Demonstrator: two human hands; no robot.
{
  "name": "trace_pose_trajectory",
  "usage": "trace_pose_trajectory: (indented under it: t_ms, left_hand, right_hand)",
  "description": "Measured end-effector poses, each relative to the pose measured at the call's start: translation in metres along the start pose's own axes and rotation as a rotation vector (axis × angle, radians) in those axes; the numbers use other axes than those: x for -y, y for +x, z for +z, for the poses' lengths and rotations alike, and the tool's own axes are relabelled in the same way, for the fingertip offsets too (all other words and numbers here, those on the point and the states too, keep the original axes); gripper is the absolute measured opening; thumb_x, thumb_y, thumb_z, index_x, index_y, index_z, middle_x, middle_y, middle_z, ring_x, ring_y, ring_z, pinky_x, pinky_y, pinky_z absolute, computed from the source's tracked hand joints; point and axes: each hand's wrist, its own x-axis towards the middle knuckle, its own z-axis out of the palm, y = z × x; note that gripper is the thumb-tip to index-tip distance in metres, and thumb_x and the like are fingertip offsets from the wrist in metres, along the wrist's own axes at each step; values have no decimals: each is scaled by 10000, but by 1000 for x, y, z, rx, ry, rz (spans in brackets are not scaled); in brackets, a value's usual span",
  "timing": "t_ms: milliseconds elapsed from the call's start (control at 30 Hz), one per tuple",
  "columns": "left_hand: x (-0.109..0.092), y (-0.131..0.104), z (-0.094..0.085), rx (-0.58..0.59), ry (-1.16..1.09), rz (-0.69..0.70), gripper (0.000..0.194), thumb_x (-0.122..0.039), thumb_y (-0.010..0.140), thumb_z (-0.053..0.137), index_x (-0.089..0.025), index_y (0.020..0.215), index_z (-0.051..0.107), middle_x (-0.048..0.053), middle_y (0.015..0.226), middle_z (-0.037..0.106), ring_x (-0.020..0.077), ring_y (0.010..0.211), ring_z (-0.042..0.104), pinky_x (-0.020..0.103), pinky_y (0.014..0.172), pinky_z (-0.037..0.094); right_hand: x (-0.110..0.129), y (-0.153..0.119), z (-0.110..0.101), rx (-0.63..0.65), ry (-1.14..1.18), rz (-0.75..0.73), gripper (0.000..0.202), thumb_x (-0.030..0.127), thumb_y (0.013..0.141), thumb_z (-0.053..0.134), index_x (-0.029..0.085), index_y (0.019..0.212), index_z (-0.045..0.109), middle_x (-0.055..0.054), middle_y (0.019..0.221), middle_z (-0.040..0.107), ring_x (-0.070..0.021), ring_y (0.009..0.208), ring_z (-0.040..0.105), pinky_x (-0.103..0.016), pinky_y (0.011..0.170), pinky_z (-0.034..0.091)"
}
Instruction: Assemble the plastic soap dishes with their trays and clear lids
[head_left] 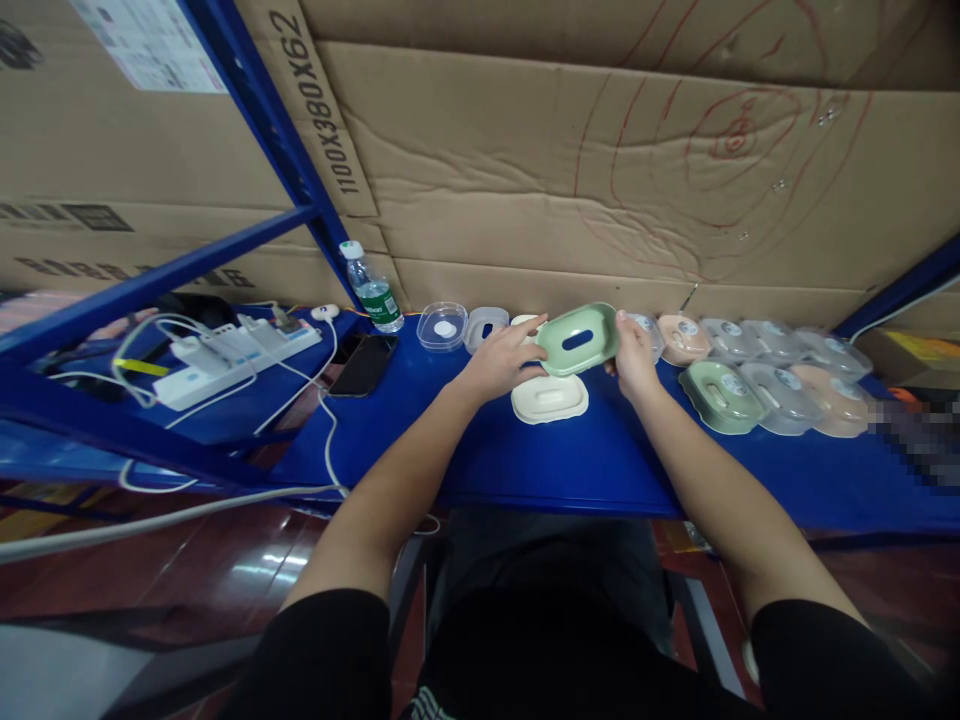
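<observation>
Between my two hands, above the blue table, is a tilted green plastic tray (559,350) with rounded corners and an oval slot in its middle. My left hand (506,357) is closed on its left end, fingers along the edge. On the right end, my right hand (634,357) grips the rim. Just below the tray lies a cream-coloured plastic piece (550,410) with a raised oval centre. Behind my left hand stand a clear lid (442,328) and a greyish tray with an oval slot (480,335). Another cream piece is partly hidden behind the left fingers.
Several lidded boxes, including a green one (724,398) and a pink one (684,340), stand in rows on the right. A water bottle (375,292), phone (364,365) and power strip (240,360) with cables are on the left. Cardboard (487,150) backs the table.
</observation>
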Motion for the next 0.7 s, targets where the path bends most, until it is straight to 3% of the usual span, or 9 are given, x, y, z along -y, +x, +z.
trace_pose_trajectory:
  t_ms: [100, 200, 300, 367, 467, 700]
  left_hand:
    - [14, -3, -6, -79, 27, -166, 202, -435, 929, 827, -255, 1014, 795, 99, 1619, 576, 324, 1407, 610, 510, 1156, 471]
    - [30, -7, -13, -173, 79, -408, 187, -399, 914, 838, -248, 1015, 795, 89, 1594, 597, 334, 1428, 587, 506, 1185, 437]
    - [42, -12, -19, -163, 129, -642, 185, -396, 919, 827, -251, 1031, 803, 89, 1525, 652, 336, 1385, 616, 507, 1162, 434]
    - [47, -14, -21, -118, 158, -750, 204, -425, 926, 815, -256, 1040, 810, 95, 1472, 687, 340, 1355, 632, 509, 1132, 438]
    - [47, -15, -23, -39, 190, -821, 240, -475, 926, 805, -265, 1039, 822, 96, 1439, 704, 352, 1346, 625, 507, 1097, 432]
    - [43, -12, -22, 108, 191, -844, 266, -502, 894, 821, -262, 1008, 835, 88, 1353, 736, 354, 1242, 658, 491, 1049, 445]
  right_hand:
    - [-3, -3, -2, 109, -142, -99, 695, 895, 851, 613, 261, 1136, 631, -9, 874, 721, -137, 489, 596, -277, 406, 460]
    - [-5, -10, -4, 357, -469, -338, 601, 691, 883, 749, 252, 1287, 682, -75, 1128, 784, -201, 735, 715, -394, 710, 627]
    - [-4, -20, -2, 672, -722, -528, 493, 557, 920, 773, 237, 1294, 744, -112, 1224, 795, -323, 1077, 744, -532, 995, 593]
    - [-3, -25, 0, 796, -805, -601, 501, 544, 935, 771, 240, 1332, 745, -113, 1305, 782, -359, 1218, 707, -562, 1074, 552]
    - [-2, -27, 2, 835, -863, -628, 546, 557, 952, 758, 227, 1385, 725, -122, 1360, 764, -366, 1257, 693, -560, 1093, 542]
    - [-5, -23, -1, 835, -890, -584, 598, 557, 937, 770, 226, 1430, 700, -142, 1398, 737, -377, 1285, 689, -566, 1101, 545]
